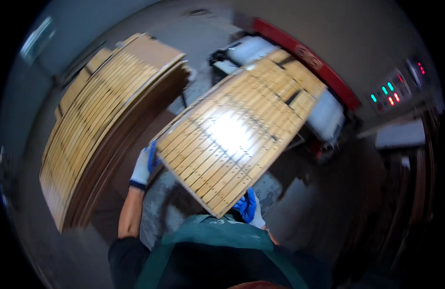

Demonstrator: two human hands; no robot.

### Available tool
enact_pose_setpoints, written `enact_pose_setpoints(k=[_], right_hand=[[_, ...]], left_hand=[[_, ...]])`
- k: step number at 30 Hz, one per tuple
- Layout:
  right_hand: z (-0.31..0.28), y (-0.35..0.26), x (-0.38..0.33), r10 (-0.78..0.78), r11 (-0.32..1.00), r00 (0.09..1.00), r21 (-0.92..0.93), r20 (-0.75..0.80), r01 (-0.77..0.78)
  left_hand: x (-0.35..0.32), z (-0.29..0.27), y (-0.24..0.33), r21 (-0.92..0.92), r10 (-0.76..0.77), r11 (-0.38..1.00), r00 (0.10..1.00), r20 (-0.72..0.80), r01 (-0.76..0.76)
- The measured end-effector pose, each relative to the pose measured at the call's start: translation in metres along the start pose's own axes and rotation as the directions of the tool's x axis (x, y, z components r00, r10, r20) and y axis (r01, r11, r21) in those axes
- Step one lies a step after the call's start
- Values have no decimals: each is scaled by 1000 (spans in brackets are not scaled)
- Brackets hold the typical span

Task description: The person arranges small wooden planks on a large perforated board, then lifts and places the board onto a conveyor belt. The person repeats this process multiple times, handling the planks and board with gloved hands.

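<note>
— What have we got in our hands here?

— A large flat panel of pale wooden slats [237,132], laid edge to edge and crossed by thin dark lines, with rows of small dots along the strips. We hold it up off the floor, tilted, its far end reaching away from us towards the machine with the red frame [304,55].

— And the grip?

— Our left hand [145,166], in a white glove with blue palm, is closed around the panel's left edge. Our right hand [249,207], gloved the same way, is clasped on the near corner, just above our green apron [217,233]. One hand on the side and one at the near corner probably keeps so wide and thin a sheet from sagging or swinging.

— How does the surface look?

— Smooth and somewhat glossy: a bright patch of light glares off the middle. Some slats near the far end look split or gapped, with dark breaks.

— What lies beyond the left hand?

— A tall stack of similar slatted panels [102,115], slightly curved, their brown edges layered like pages. Well off past the right hand sits a control panel with green and red lights [389,91].
</note>
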State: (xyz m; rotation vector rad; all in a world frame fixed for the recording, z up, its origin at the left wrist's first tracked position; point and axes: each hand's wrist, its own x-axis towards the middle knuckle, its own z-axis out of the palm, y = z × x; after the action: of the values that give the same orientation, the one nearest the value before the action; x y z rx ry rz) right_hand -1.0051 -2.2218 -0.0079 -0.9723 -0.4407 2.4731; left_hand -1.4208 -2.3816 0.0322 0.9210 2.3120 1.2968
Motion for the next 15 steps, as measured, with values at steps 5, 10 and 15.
enact_pose_setpoints(k=[5, 10, 15], right_hand=[[-22, 10, 14, -51, 998, 997, -26, 66, 53], [-32, 7, 17, -51, 995, 991, -80, 127, 61], [-22, 5, 8, -134, 977, 988, -157, 74, 144]], left_hand=[[-3, -2, 10, -530, -212, 814, 971, 108, 236], [-1, 2, 10, -519, -307, 791, 944, 122, 324], [-1, 14, -2, -569, -315, 754, 941, 124, 327]])
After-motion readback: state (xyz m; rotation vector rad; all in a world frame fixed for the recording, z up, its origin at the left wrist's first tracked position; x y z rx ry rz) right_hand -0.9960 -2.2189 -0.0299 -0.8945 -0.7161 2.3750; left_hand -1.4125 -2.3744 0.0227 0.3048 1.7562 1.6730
